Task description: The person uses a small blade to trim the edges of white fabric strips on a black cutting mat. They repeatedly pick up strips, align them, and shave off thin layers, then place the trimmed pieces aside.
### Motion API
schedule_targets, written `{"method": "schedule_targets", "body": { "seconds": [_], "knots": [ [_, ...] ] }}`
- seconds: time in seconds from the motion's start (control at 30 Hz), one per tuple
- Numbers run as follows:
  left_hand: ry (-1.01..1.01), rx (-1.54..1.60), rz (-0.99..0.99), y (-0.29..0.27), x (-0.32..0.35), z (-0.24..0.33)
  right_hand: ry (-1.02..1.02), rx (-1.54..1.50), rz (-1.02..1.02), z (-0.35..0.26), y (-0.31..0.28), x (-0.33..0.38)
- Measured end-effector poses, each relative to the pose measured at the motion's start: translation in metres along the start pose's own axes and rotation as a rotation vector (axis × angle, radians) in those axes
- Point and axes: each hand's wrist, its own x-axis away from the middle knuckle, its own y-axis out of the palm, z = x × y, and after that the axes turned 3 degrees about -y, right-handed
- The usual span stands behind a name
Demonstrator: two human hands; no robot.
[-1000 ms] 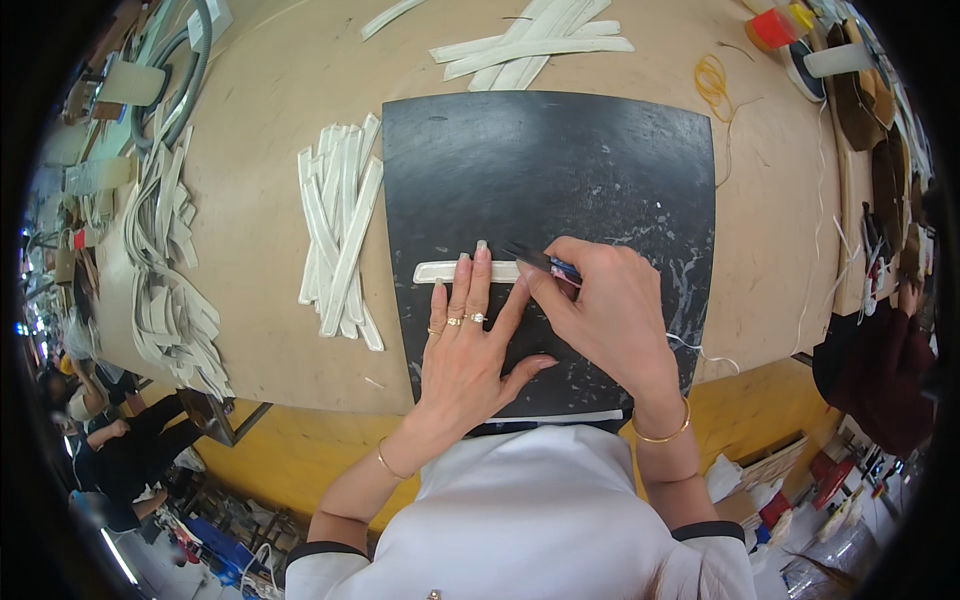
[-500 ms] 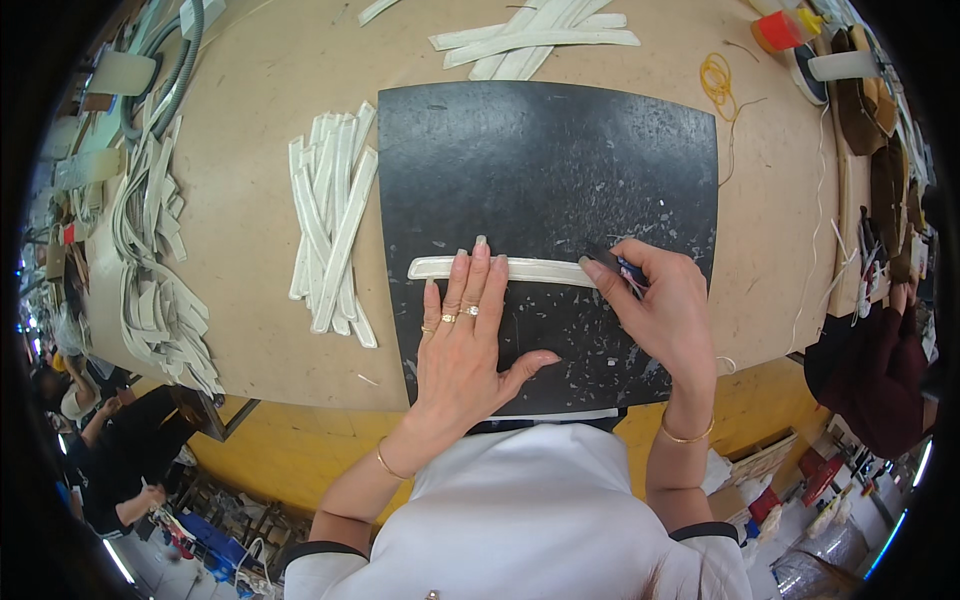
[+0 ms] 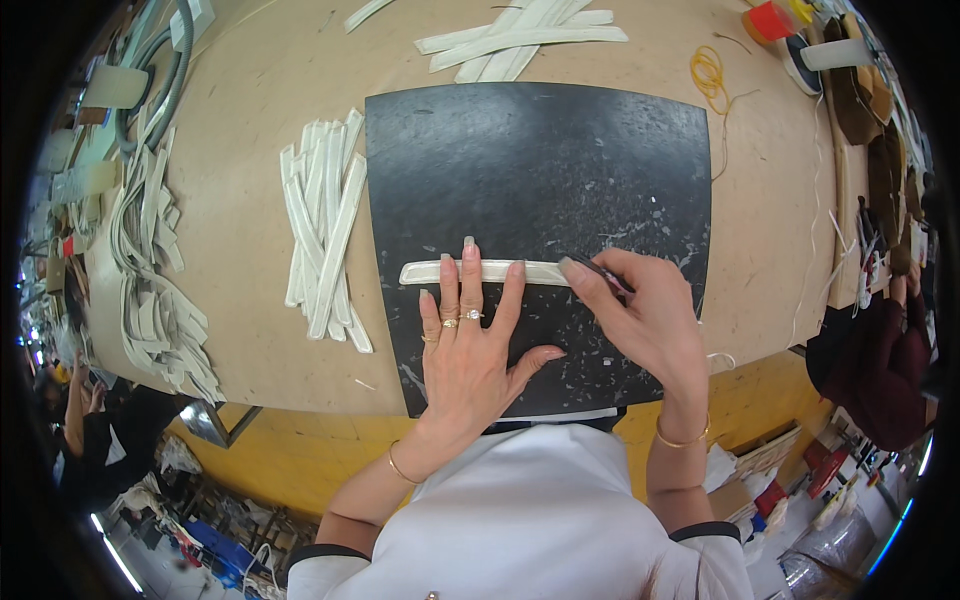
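Note:
A long white strip (image 3: 425, 272) with a stitched-looking border and a slanted left end lies crosswise on a black mat (image 3: 540, 150). My left hand (image 3: 468, 355) rests flat and spread, its fingertips pressing on the strip's middle. At the strip's right end is my right hand (image 3: 645, 310), closed round a slim dark tool (image 3: 613, 280). Its thumb tip touches the strip there and covers that end. Most of the tool is hidden in my fingers, so its exact kind cannot be made out.
A pile of similar white strips (image 3: 322, 230) lies left of the mat, and another pile (image 3: 525, 38) lies beyond it. Loose pale strips (image 3: 155, 330) heap at the far left. A yellow cord coil (image 3: 706, 75) lies at the back right. Other people are at both sides.
My left fingers have spread wider on the strip. My right hand has shifted slightly left along the strip, and the tool now shows less between its fingers.

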Motion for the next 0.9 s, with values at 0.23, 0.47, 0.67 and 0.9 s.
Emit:
{"method": "schedule_targets", "body": {
  "seconds": [0.23,0.47,0.67,0.9],
  "knots": [
    [-0.025,0.048,-0.053,0.003,0.003,-0.002,-0.063,0.156,-0.020,-0.014,0.016,-0.016],
    [0.036,0.081,-0.043,0.008,0.003,-0.003,-0.117,0.071,0.105,-0.016,0.022,-0.010],
    [0.048,0.095,-0.024,0.007,0.002,-0.003,0.009,0.217,-0.007,-0.027,0.019,-0.013],
    [0.067,0.091,0.005,0.010,0.002,-0.004,-0.016,0.224,-0.049,-0.032,0.019,-0.019]
  ]
}}
